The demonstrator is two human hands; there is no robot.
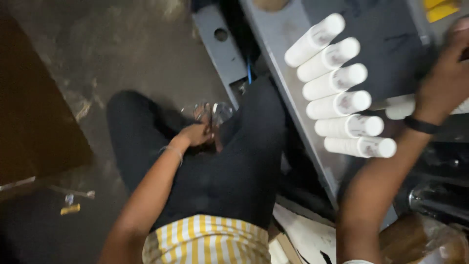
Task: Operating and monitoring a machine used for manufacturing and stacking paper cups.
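Left hand (pixel 198 134) grips a clear bottle (pixel 215 113) between the knees — right hand (pixel 447 73), grip unclear, beside white tubes (pixel 342 103).

A dull, stained grey concrete floor (pixel 122 54) fills the frame from nine to twelve o'clock. A dark brown wooden board (pixel 34 107) lies at nine o'clock. A grey metal machine frame (pixel 293 93) slants from twelve toward four o'clock. Light is dim.
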